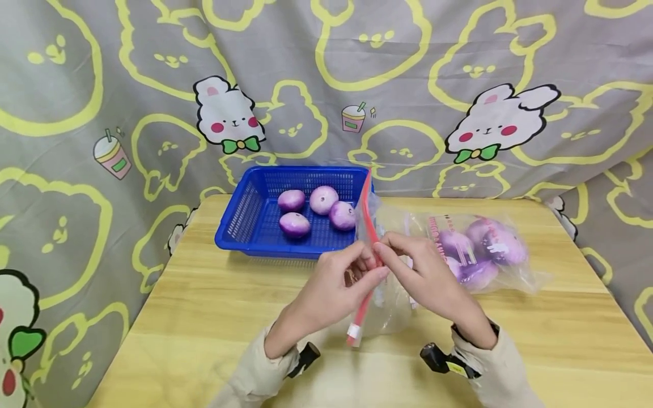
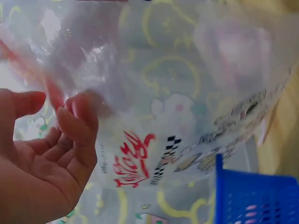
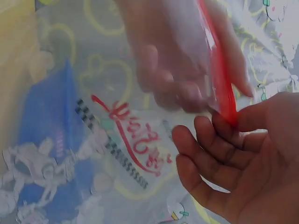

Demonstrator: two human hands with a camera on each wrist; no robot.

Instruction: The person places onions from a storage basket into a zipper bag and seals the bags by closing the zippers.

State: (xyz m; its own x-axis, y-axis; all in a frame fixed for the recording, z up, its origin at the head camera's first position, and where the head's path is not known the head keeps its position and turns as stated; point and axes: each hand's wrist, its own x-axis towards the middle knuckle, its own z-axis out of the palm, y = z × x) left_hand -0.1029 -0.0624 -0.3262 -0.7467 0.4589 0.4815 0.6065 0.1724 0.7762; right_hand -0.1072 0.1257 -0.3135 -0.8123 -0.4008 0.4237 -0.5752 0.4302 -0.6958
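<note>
Between the thumb and fingertips of the left hand (image 1: 339, 280), a red strip (image 1: 368, 212) is pinched near the middle of the frame. Just beside that grip, the strip is also pinched by the right hand (image 1: 425, 275); its other fingers are left loosely curled, as seen from the right wrist. In both hands little more than the strip's thickness is left between thumb and finger; how hard it is pressed cannot be told. The grips are set close together, probably so that one short stretch can be controlled.

The strip edges a clear printed bag (image 1: 433, 226), held nearly upright, with a white slider (image 1: 354, 330) at its lower end. The bag appears to be anchored by the purple onions (image 1: 497, 243) lying inside it at right of centre. Behind, left of centre, four loose onions (image 1: 295, 225) are contained in a blue basket (image 1: 278, 249), seemingly placed within reach.
</note>
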